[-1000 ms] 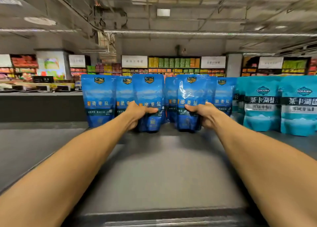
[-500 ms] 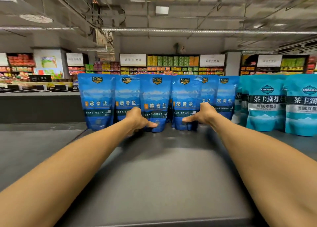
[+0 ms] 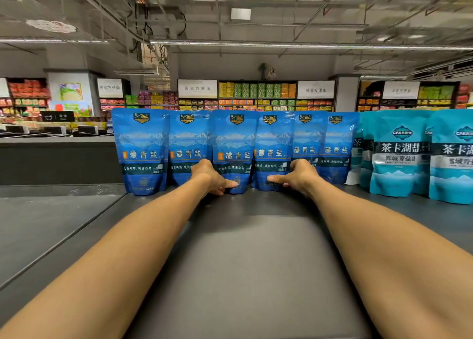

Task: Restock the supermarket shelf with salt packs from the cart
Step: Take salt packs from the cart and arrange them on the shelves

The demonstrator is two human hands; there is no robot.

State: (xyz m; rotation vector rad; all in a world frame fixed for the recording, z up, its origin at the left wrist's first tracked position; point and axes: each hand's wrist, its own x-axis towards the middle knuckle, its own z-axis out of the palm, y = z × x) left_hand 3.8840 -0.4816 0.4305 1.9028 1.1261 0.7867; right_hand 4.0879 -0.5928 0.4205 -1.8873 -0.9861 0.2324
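On the shelf (image 3: 243,249): left hand (image 3: 208,176) and right hand (image 3: 298,175), each grip pinching a blue salt pouch (image 3: 234,146) base (neighbour (image 3: 272,146) likewise); could topple if released crooked.

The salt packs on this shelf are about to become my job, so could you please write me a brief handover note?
Left hand: grips the base of the third dark-blue pack.
Right hand: grips the base of the fourth dark-blue pack.
Both packs stand upright on the grey shelf, in a row of six dark-blue packs; teal packs stand to the right.
Left: let go and fetch more. The cart is not in view.
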